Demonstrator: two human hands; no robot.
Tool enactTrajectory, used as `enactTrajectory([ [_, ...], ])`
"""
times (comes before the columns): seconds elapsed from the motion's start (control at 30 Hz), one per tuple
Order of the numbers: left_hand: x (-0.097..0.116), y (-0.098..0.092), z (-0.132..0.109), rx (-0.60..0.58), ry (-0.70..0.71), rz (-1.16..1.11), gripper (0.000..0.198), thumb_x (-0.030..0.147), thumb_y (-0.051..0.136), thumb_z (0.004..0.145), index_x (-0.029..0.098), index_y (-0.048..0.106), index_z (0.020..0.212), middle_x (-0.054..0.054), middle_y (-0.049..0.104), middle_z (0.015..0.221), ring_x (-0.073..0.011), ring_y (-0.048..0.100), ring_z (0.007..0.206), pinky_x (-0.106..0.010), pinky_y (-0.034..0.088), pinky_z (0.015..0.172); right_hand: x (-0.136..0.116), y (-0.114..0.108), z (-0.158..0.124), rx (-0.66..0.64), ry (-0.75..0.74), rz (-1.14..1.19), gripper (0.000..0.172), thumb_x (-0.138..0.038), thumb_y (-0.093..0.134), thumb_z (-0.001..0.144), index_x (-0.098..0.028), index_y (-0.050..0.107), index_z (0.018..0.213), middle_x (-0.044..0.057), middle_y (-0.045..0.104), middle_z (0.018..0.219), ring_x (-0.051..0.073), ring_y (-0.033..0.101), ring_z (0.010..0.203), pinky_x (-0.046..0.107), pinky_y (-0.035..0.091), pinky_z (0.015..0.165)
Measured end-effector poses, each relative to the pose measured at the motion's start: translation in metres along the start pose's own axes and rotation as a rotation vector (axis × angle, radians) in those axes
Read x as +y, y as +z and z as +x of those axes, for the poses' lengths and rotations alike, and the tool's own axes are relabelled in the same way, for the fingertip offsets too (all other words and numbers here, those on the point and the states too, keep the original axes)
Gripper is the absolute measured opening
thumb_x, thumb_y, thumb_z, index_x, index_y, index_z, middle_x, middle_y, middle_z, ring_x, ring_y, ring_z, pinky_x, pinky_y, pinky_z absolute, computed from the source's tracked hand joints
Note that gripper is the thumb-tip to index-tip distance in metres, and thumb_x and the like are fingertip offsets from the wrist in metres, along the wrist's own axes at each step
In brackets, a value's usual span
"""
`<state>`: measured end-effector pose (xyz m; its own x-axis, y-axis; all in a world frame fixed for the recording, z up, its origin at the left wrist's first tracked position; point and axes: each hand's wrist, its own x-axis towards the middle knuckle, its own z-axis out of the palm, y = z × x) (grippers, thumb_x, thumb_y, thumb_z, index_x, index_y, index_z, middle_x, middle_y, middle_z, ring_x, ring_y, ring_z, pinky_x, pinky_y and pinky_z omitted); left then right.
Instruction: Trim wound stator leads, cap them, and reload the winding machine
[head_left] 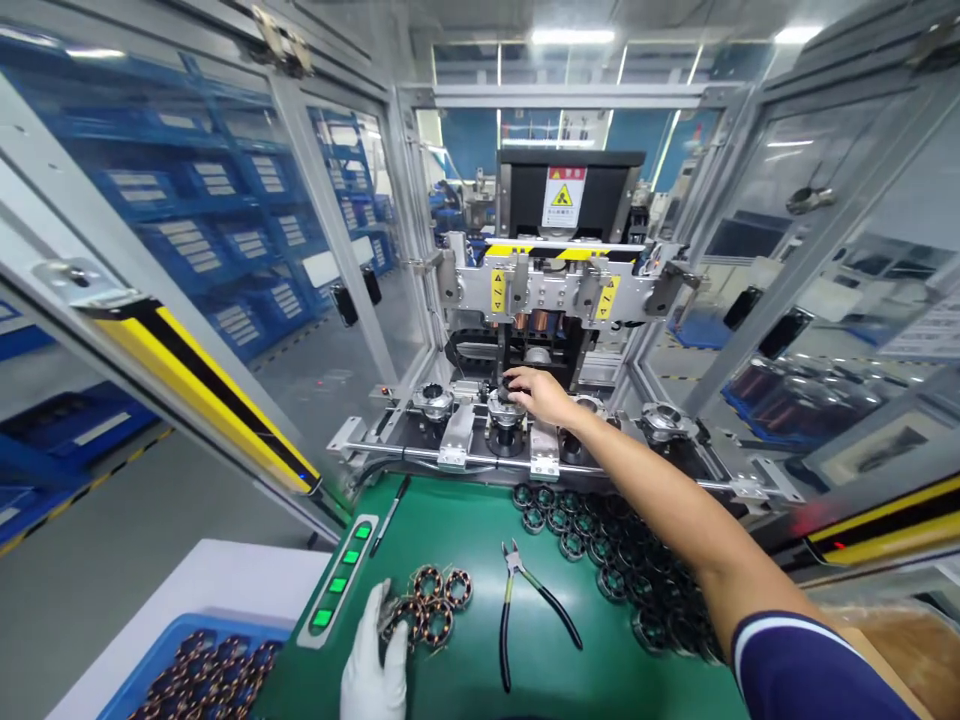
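My right hand (pixel 541 396), bare, reaches to the machine. Its thumb and fingers are closed around a dark ring-shaped stator core (pixel 508 392) at the top of a round metal holder (pixel 507 425); the fingers partly hide it. My left hand (pixel 373 655), in a white glove, is low on the green work surface (pixel 457 510). Its thumb and fingers are curled around the edge of a copper-wound stator (pixel 406 620). Touching or close beside it lie several more wound stators (pixel 437 622) with loose wire ends.
Cutting pliers (pixel 514 565) lie mid-surface, handles toward me. Many black stator cores (pixel 600 545) cover the right side. A pen (pixel 390 515) and a strip of green buttons (pixel 338 585) lie left. A blue tray (pixel 161 625) holds wound stators. Yellow-black light guards (pixel 214 400) flank the opening.
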<state>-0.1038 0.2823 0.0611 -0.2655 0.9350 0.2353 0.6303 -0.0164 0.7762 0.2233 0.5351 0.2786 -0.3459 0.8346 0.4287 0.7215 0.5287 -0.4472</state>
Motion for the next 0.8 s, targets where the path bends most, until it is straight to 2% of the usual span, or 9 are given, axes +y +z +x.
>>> enactTrajectory([
  [0.23, -0.001, 0.000, -0.002, -0.023, 0.034, 0.051, 0.052, 0.047, 0.045, 0.094, 0.018, 0.052, 0.136, -0.014, 0.062, 0.138, -0.0287, 0.058, 0.129, -0.046, 0.050, 0.108, 0.011, 0.008, -0.001, -0.123, -0.017, -0.115, 0.015, -0.010, 0.066, 0.084, -0.012, 0.077, 0.094, 0.014, 0.068, 0.126, 0.025, 0.066, 0.116, 0.037, 0.051, 0.104],
  [0.47, 0.001, 0.000, -0.002, -0.043, 0.018, 0.073, 0.054, 0.048, 0.044, 0.094, 0.016, 0.053, 0.135, -0.014, 0.061, 0.139, -0.0266, 0.060, 0.128, -0.042, 0.050, 0.108, 0.003, 0.010, 0.007, -0.236, 0.015, -0.271, 0.014, -0.015, 0.064, 0.087, -0.011, 0.076, 0.094, 0.016, 0.067, 0.126, 0.027, 0.068, 0.111, 0.038, 0.052, 0.100],
  [0.6, 0.003, -0.001, -0.002, -0.044, 0.040, 0.089, 0.055, 0.048, 0.043, 0.094, 0.014, 0.052, 0.136, -0.015, 0.062, 0.138, -0.0275, 0.060, 0.127, -0.043, 0.051, 0.106, 0.000, 0.004, 0.012, -0.299, 0.006, -0.330, 0.014, -0.017, 0.065, 0.087, -0.011, 0.076, 0.094, 0.015, 0.067, 0.128, 0.029, 0.068, 0.112, 0.037, 0.054, 0.099],
  [0.8, 0.005, -0.001, -0.004, -0.020, 0.077, 0.107, 0.054, 0.048, 0.043, 0.094, 0.014, 0.054, 0.135, -0.014, 0.063, 0.137, -0.0277, 0.061, 0.125, -0.043, 0.052, 0.104, -0.006, -0.008, -0.007, -0.316, -0.092, -0.364, 0.035, -0.012, 0.061, 0.087, -0.008, 0.068, 0.120, 0.018, 0.058, 0.139, 0.030, 0.051, 0.136, 0.046, 0.045, 0.114],
])
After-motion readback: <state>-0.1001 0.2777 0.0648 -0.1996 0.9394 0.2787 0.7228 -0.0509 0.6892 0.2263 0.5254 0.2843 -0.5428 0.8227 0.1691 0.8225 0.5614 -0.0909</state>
